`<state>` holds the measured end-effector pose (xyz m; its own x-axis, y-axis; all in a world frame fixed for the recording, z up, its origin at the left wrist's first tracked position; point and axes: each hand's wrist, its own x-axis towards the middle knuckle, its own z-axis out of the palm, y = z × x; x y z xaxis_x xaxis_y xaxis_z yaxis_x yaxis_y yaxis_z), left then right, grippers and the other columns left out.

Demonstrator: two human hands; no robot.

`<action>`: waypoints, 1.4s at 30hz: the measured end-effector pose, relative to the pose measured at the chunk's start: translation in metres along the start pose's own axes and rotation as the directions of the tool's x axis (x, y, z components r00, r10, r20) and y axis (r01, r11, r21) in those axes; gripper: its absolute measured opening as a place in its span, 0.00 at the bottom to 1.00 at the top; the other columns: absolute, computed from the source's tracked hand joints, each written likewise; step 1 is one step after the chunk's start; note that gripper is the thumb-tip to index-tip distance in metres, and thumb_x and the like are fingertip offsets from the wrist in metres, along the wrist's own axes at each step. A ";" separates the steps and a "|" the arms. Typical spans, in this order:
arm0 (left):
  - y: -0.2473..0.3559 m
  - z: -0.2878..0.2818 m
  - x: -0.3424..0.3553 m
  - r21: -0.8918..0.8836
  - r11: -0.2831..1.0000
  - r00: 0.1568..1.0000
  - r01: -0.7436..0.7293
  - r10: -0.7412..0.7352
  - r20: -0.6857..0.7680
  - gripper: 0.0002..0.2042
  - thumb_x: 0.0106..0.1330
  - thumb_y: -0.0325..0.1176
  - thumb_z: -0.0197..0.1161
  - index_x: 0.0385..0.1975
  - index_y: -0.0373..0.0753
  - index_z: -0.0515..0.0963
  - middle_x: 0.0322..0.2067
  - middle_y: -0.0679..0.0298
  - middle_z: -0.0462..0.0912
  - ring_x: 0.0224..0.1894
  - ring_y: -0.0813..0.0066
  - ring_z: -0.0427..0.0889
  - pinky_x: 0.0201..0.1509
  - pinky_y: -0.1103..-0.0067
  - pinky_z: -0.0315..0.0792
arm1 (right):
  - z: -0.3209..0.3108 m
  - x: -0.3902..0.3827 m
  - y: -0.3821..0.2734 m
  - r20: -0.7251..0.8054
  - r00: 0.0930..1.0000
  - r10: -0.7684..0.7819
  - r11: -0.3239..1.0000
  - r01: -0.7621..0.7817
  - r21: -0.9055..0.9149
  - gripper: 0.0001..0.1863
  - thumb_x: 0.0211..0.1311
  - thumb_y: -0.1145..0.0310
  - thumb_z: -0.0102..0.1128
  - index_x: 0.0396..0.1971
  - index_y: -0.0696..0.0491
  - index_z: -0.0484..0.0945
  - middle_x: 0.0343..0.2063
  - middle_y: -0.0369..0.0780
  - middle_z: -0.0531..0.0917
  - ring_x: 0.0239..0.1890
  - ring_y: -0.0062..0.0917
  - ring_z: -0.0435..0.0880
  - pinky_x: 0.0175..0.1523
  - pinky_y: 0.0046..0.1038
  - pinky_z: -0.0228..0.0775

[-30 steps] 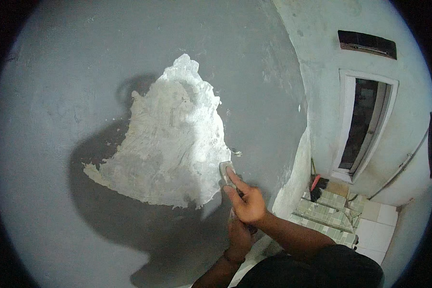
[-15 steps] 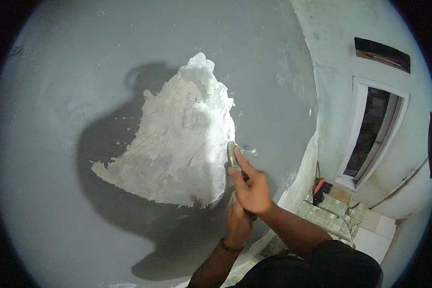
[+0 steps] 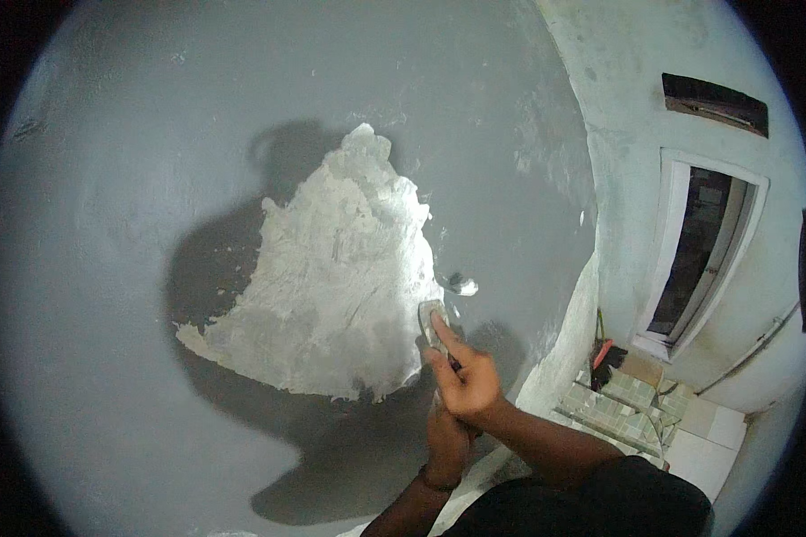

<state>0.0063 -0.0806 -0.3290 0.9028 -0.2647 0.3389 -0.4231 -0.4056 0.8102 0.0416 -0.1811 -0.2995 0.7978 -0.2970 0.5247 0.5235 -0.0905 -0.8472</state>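
On the grey wall [image 3: 107, 295] before me is a large, rough, roughly triangular patch of whitish filler [image 3: 331, 277]. My right hand [image 3: 468, 380] grips a putty knife [image 3: 433, 324], forefinger stretched along it, its blade at the patch's lower right edge. A small white dab [image 3: 463, 285] lies on the wall just right of the blade. Directly below and partly behind the right hand is my left hand [image 3: 448, 438], with a band on its wrist. It looks closed; its fingers and whatever they hold are mostly hidden.
My shadow [image 3: 233, 403] falls across the wall around the patch. At right, a pale wall [image 3: 627, 206] meets the grey one and holds a white-framed window [image 3: 672, 259] and a small vent opening [image 3: 716, 105]. Lower right are a tiled surface [image 3: 631, 394] and a red-and-black brush-like object [image 3: 604, 358].
The putty knife has moved down along the patch's right edge, its blade now turned flatter to the wall. A fuller white dab shows to its right. The view has shifted slightly.
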 end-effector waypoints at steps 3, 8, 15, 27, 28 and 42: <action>0.000 0.001 -0.001 0.013 0.998 0.998 -0.061 0.061 0.007 0.20 0.78 0.47 0.40 0.51 0.36 0.69 0.34 0.66 0.77 0.27 0.84 0.74 0.24 0.82 0.65 | -0.002 -0.001 -0.001 0.011 0.999 0.039 0.999 -0.039 0.000 0.28 0.70 0.62 0.55 0.67 0.55 0.66 0.35 0.58 0.83 0.25 0.35 0.87 0.33 0.31 0.76; 0.006 0.003 0.002 -0.600 0.719 0.926 0.350 -0.361 0.108 0.20 0.79 0.48 0.38 0.50 0.37 0.69 0.32 0.67 0.76 0.24 0.85 0.71 0.23 0.84 0.63 | -0.002 0.004 0.000 0.053 0.995 0.085 0.994 -0.089 0.064 0.28 0.69 0.63 0.56 0.67 0.54 0.66 0.37 0.59 0.83 0.24 0.36 0.86 0.33 0.32 0.75; 0.012 0.009 0.012 -0.698 0.679 0.960 0.225 -0.278 0.040 0.23 0.78 0.52 0.39 0.50 0.38 0.71 0.30 0.69 0.76 0.22 0.85 0.70 0.21 0.84 0.61 | 0.002 0.011 -0.003 -0.004 0.995 0.101 0.994 -0.101 0.046 0.28 0.68 0.63 0.58 0.66 0.52 0.67 0.19 0.53 0.78 0.16 0.33 0.79 0.27 0.33 0.71; 0.017 0.014 0.011 -0.695 0.667 0.932 0.267 -0.362 0.010 0.20 0.78 0.49 0.38 0.51 0.40 0.69 0.30 0.69 0.75 0.25 0.84 0.71 0.24 0.83 0.62 | -0.001 0.014 -0.004 -0.088 0.993 -0.081 0.996 0.085 0.040 0.26 0.68 0.65 0.58 0.65 0.53 0.69 0.36 0.56 0.84 0.22 0.28 0.84 0.32 0.28 0.75; 0.016 0.012 0.013 -0.688 0.644 0.899 0.334 -0.437 0.027 0.20 0.78 0.50 0.38 0.50 0.40 0.70 0.30 0.69 0.74 0.25 0.84 0.70 0.24 0.82 0.63 | 0.000 0.016 -0.004 -0.154 0.954 -0.255 0.964 0.263 0.030 0.26 0.68 0.65 0.58 0.65 0.54 0.69 0.39 0.56 0.84 0.23 0.28 0.85 0.32 0.28 0.75; 0.009 0.009 0.018 -0.464 0.872 0.977 0.158 -0.207 -0.056 0.21 0.79 0.51 0.38 0.45 0.40 0.72 0.28 0.69 0.74 0.21 0.85 0.69 0.21 0.83 0.60 | 0.007 0.020 0.003 -0.100 0.995 -0.027 0.994 0.037 0.101 0.27 0.68 0.66 0.58 0.66 0.53 0.68 0.29 0.56 0.83 0.25 0.27 0.86 0.31 0.28 0.75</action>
<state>0.0185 -0.0971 -0.3199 0.9737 -0.1254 0.1900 -0.1903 0.0104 0.9817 0.0611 -0.1810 -0.2908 0.7495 -0.3884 0.5361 0.5800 -0.0053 -0.8146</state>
